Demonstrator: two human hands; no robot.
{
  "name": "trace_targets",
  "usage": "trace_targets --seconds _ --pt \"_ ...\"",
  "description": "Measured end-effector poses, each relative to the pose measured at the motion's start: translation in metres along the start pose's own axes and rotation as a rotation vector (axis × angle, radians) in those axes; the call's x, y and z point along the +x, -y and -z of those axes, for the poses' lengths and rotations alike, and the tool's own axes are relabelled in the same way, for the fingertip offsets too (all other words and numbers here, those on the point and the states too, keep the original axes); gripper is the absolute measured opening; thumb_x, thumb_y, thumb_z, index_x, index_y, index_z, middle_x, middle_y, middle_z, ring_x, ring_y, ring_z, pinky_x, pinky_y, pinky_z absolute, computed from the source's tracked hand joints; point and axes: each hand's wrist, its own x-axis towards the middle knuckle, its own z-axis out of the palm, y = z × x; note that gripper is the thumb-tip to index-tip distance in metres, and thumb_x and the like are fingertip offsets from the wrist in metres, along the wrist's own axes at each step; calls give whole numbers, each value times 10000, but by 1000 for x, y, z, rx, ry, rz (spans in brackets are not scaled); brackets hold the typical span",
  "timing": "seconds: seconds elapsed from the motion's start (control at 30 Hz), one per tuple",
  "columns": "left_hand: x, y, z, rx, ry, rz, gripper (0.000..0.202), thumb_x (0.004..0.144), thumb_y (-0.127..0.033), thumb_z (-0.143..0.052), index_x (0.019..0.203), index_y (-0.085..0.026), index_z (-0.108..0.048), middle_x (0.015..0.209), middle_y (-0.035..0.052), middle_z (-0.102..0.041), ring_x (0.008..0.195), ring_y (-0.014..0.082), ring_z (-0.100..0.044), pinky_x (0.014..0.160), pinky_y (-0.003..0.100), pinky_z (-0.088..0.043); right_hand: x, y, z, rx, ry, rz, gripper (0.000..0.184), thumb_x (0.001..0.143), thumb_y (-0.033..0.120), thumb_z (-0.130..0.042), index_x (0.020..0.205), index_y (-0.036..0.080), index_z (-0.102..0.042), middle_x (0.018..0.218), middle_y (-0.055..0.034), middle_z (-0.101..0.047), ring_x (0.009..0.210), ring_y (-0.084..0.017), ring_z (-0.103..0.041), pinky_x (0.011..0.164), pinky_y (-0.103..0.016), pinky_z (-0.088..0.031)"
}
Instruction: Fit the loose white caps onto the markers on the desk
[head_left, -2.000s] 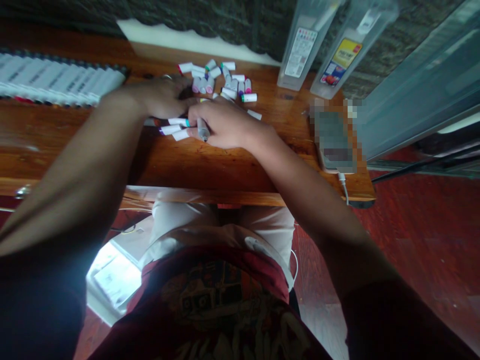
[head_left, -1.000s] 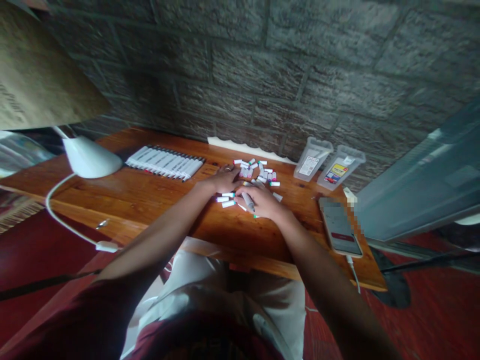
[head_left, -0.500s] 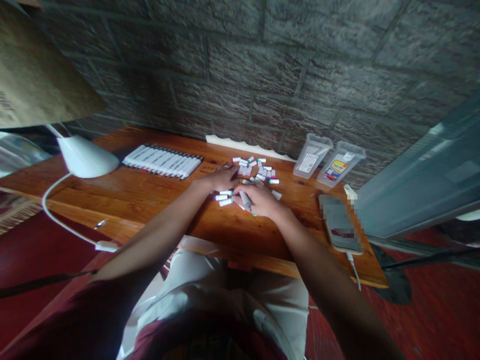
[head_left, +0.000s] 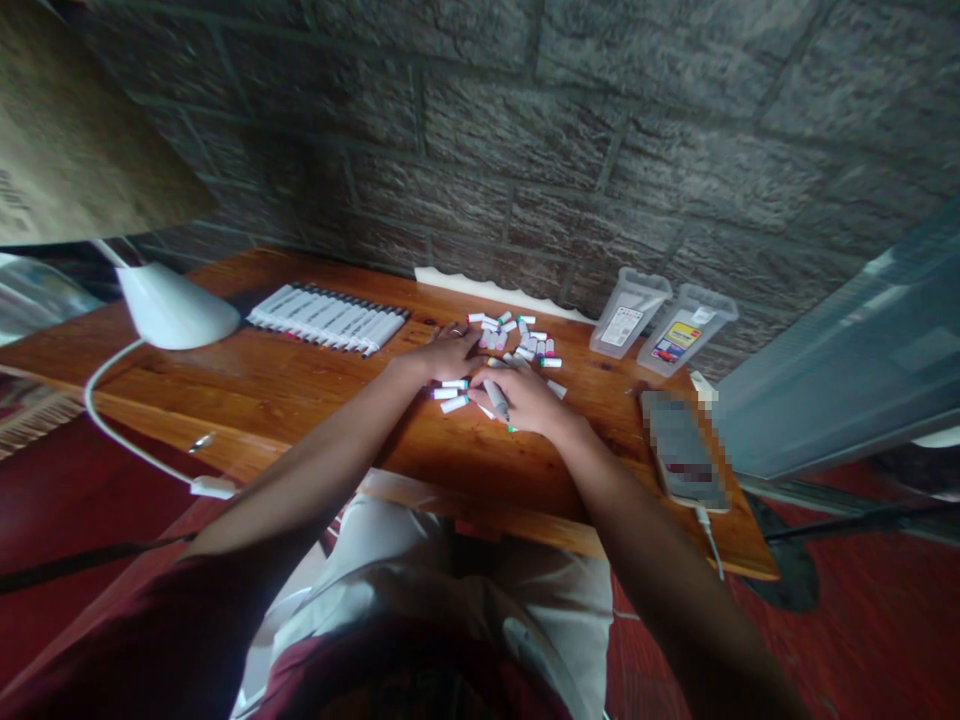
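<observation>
My right hand (head_left: 529, 398) is closed around a grey marker (head_left: 496, 399), which points down toward the front of the table. Stretched out low over the wood, my left hand (head_left: 451, 358) rests beside the loose caps with its fingers apart; some fingertips are hard to make out. White marker caps (head_left: 528, 345) with coloured ends lie scattered behind and to the right of both hands. A few more caps (head_left: 453, 404) lie just in front of my left hand. Part of the cap pile is hidden by my right hand.
A row of white markers (head_left: 326, 318) lies side by side on the wooden table (head_left: 315, 385). To its left stands a lamp (head_left: 176, 310). Two clear plastic containers (head_left: 628, 315) stand at the back right, and a phone (head_left: 684, 450) with a cable lies near the right edge.
The view has shifted slightly. Both hands keep nearly the same place and pose, with the grey marker still in my right hand.
</observation>
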Motion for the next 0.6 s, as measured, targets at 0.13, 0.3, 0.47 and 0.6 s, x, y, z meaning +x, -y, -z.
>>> trace_targets --seconds 0.13,0.3,0.47,0.6 --pt "3 0 -4 -1 19 24 691 936 -559 -363 1516 -192 -278 1607 141 -133 1497 302 -87 1208 479 -102 -1 1 1 23 -1 -14 173 900 330 -585 930 194 -689 815 -11 -684 739 -113 -572 699 -210 -373" --pt "5 4 -5 -5 2 -17 685 933 -569 -368 1509 -207 -289 1596 120 -201 1487 272 -164 1205 386 -182 -1 3 2 24 9 -12 191 908 332 -569 927 188 -693 782 -12 -675 715 -109 -555 690 -206 -365" --pt "5 5 -5 -3 4 -23 662 933 -556 -379 1490 -202 -322 1572 125 -265 1471 283 -215 1200 393 -198 -1 4 2 39 0 -50 192 905 324 -572 943 181 -696 791 -15 -679 710 -106 -556 682 -204 -365" --pt "3 5 -3 -2 -4 -54 675 936 -537 -384 1505 -186 -292 1576 144 -243 1471 277 -219 1196 363 -212 -1 5 3 24 -2 -44 199 905 322 -570 930 175 -703 754 -15 -668 695 -110 -549 678 -208 -366"
